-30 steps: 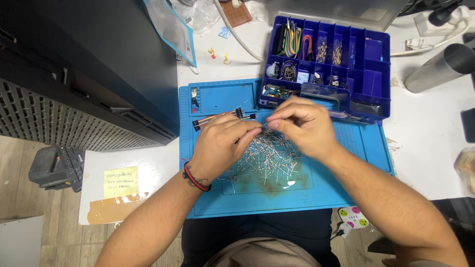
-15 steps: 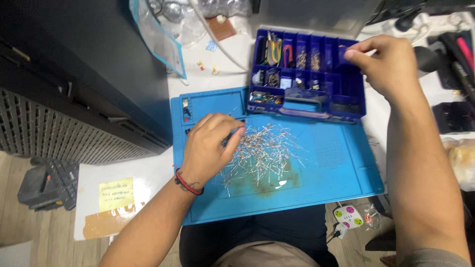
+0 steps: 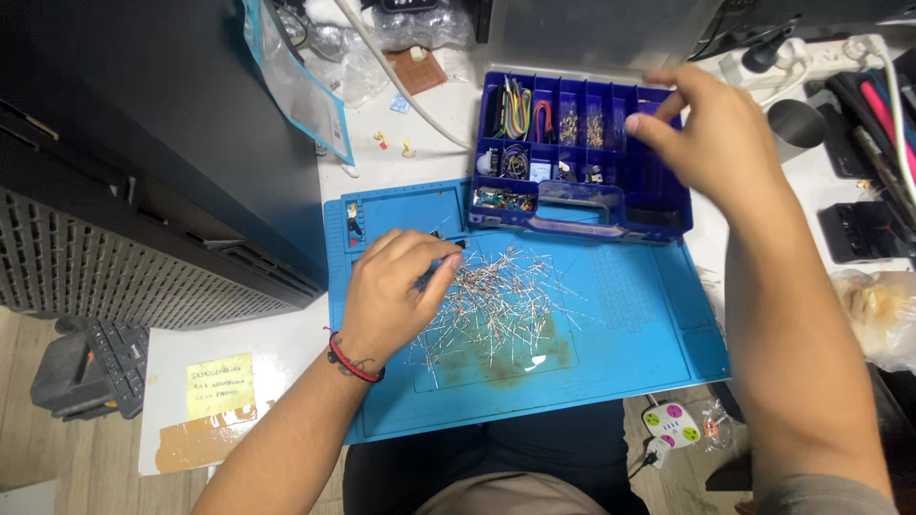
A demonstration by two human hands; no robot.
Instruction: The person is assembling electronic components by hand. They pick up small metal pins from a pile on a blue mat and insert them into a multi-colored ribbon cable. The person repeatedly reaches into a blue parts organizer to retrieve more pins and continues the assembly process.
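Left hand [image 3: 393, 294]: my fingers pinch together at the edge of the wire pile [image 3: 496, 305] on the blue mat [image 3: 630, 334].
Right hand [image 3: 714, 133]: hovering blurred over the blue organizer [image 3: 582, 157]; I cannot tell its grip.

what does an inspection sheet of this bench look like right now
surface: white table with a blue mat.
job's things: pile of thin wire leads on the mat; blue parts box at its top edge, compartments holding small parts.
clutter: yellow note, plastic bags, grey cup.
grippers: left hand pinching at the pile; right hand over the box, blurred.
cables: white cable; power strip below.
surroundings: black cabinet, wood floor.
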